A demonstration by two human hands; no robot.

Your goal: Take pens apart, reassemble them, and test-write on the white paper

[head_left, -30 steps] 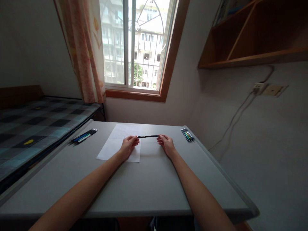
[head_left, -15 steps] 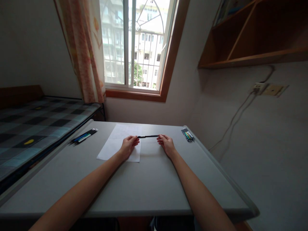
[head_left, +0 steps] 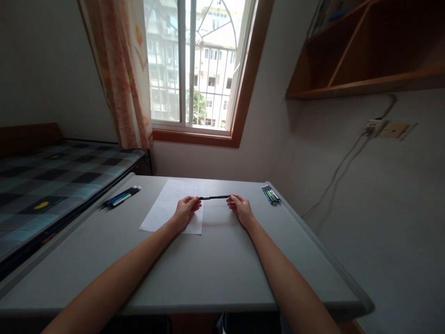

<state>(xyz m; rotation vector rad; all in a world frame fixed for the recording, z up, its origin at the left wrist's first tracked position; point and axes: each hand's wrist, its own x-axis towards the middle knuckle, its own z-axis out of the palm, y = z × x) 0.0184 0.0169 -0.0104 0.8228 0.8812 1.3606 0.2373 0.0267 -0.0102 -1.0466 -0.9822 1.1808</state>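
Note:
A slim black pen [head_left: 214, 197] is stretched level between my two hands above the table. My left hand [head_left: 186, 211] pinches its left end between thumb and fingers, over a sheet of white paper [head_left: 163, 211]. At the other end, the fingertips of my right hand [head_left: 240, 208] are closed on the pen, with the remaining fingers curled below. Faint marks show on the upper part of the paper.
Several pens [head_left: 120, 197] lie bunched at the table's left side, and another row of pens [head_left: 271, 195] lies near its right edge. The pale table [head_left: 215, 273] adjoins a bed [head_left: 79, 169] at left. A wooden shelf [head_left: 368, 80] hangs on the right wall.

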